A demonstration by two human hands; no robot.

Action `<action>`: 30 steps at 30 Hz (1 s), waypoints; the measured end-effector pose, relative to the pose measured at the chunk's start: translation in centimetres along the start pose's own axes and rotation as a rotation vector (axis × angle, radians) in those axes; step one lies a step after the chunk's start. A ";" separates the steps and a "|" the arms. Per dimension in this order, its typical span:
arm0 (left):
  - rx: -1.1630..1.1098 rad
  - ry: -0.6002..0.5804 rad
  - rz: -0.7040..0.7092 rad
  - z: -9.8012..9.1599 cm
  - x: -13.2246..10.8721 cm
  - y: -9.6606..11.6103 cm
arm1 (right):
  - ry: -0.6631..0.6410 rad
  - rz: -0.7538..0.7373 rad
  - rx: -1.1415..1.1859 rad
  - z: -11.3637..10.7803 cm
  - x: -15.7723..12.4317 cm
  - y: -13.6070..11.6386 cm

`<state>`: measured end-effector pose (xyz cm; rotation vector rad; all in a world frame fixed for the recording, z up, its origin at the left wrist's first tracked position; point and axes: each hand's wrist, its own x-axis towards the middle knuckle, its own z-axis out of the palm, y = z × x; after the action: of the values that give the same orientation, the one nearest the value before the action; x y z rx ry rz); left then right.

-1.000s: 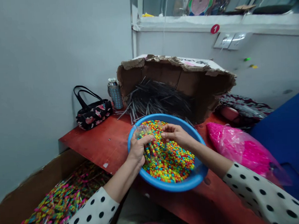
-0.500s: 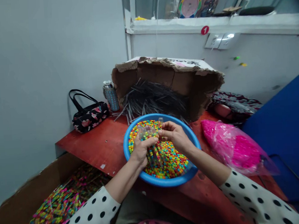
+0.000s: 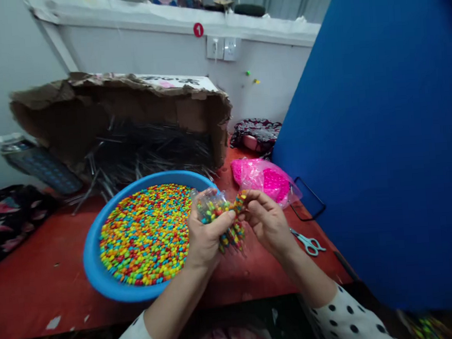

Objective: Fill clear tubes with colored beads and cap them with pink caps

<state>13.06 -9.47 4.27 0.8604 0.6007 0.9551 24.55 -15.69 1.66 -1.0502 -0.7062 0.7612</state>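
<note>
My left hand [image 3: 203, 241] is closed around a bundle of clear plastic tubes [image 3: 232, 236] partly filled with small coloured pellets. Its thumb lies across the front of the bundle. My right hand [image 3: 270, 223] pinches the end of a tube at the bundle's right side, where coloured pellets [image 3: 240, 198] show by the fingertips. Both hands are held at the right edge of a blue basin [image 3: 94, 274], above the red table. Small red, yellow, green, orange and blue pellets [image 3: 145, 237] fill much of the basin.
Behind the basin, a torn cardboard box [image 3: 194, 107] holds many clear tubes [image 3: 151, 149]. A pink-filled plastic bag [image 3: 265, 182] and light-blue scissors [image 3: 310, 243] lie to the right, before a tall blue panel [image 3: 370, 128]. A flask [image 3: 43, 164] and floral bag [image 3: 15, 220] are at left.
My view has turned right, bringing the scissors into sight. My hands have moved from over the pellets to the basin's right edge, still with the tube bundle.
</note>
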 end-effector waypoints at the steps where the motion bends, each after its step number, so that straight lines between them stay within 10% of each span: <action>1: -0.006 -0.005 -0.033 0.6 -0.2 -0.8 | 0.040 0.018 -0.040 -1.9 -0.1 0.1; 9: 0.005 0.032 -0.323 0.4 -2.3 -8.4 | 0.109 0.020 -1.023 -17.2 -0.5 4.3; 19: 0.014 0.104 -0.359 -0.5 -1.5 -11.3 | -0.199 -0.119 -1.339 -16.1 -0.1 7.8; 25: 0.044 0.085 -0.316 -0.8 -1.2 -12.2 | 0.135 0.098 -0.661 -14.9 -0.2 6.3; 30: 0.115 0.093 -0.283 -0.6 -1.0 -12.5 | 0.095 0.084 -0.443 -12.4 -0.3 3.3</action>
<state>17.75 -13.99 -6.50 0.8103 0.8403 0.7116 33.76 -20.96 -5.65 -1.5159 -0.7716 0.6341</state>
